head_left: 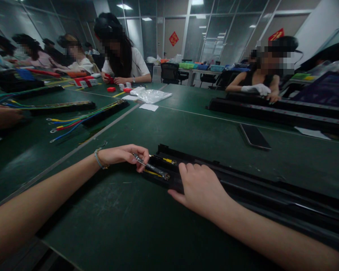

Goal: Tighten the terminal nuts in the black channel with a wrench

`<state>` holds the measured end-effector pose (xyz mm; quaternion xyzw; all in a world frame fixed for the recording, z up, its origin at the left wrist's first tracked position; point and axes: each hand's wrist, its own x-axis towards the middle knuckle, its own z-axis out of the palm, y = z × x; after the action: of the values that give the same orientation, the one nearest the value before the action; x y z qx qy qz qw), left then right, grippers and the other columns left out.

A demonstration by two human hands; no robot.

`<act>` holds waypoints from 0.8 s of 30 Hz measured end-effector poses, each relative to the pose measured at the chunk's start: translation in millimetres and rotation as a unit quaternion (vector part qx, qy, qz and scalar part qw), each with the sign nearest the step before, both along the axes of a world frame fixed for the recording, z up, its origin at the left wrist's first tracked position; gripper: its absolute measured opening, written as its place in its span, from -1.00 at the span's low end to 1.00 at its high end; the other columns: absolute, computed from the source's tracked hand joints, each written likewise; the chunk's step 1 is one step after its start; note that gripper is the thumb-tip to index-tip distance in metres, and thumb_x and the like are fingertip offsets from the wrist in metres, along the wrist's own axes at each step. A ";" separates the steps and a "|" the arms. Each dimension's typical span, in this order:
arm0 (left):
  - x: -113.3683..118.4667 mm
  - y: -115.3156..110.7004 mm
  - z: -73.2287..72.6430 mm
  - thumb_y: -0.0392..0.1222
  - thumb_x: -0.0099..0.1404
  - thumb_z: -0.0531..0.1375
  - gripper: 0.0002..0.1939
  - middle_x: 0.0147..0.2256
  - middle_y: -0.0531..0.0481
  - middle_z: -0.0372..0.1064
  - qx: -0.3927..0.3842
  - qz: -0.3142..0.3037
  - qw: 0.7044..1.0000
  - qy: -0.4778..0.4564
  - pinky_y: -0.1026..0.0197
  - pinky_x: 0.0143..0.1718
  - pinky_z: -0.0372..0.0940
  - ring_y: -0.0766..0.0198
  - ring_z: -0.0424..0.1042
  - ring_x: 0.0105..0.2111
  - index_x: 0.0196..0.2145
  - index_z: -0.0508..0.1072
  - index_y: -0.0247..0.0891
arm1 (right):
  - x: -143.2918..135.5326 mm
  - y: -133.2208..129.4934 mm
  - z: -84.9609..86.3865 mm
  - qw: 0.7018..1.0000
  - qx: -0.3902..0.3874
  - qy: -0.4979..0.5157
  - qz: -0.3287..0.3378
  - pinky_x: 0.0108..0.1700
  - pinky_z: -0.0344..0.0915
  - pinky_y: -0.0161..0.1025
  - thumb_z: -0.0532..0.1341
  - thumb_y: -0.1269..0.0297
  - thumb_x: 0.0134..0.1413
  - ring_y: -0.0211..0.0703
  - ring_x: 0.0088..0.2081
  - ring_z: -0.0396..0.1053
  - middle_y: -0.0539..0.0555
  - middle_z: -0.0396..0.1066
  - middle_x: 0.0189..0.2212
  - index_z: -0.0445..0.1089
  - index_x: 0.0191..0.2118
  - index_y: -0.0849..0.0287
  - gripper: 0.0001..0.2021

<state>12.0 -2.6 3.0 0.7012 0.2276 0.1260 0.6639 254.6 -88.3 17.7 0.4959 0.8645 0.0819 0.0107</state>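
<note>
My left hand [130, 155] is closed on the handle of a metal wrench [154, 168]. The wrench's ring end sits over a fastener inside the end of a long black channel-shaped housing [260, 188]. My right hand [200, 184] grips the housing across its width just right of the wrench head, thumb on the near wall and fingers over the top. Between the hands, a yellow-sleeved cable lug [168, 160] lies at a second fastener. A yellow wire [154, 173] runs partly under the wrench.
A dark phone [254, 136] lies beyond the housing. Cable bundles with ring lugs [70, 122] rest at left, near another person's hand [2, 117]. A plastic bag [154, 96] is farther back. Across the table, a gloved co-worker [257, 89] handles similar black housings [271, 111].
</note>
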 end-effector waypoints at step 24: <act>-2.1 -0.2 -2.1 -0.12 0.00 0.15 -0.67 -0.36 -0.12 0.35 -0.035 0.001 0.999 -0.030 0.15 -0.30 0.18 0.13 0.30 -0.34 -0.27 0.28 -0.34 | 0.6 0.3 -0.8 1.000 0.011 0.004 0.005 -0.37 0.16 -0.14 -0.02 -0.09 -0.10 -0.06 -0.40 0.28 0.17 0.33 -0.43 0.26 -0.26 0.26 -0.52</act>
<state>9.8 -2.9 0.9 0.6733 0.2127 0.1402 0.6941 255.2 -87.9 17.0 0.4921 0.8660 0.0891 0.0017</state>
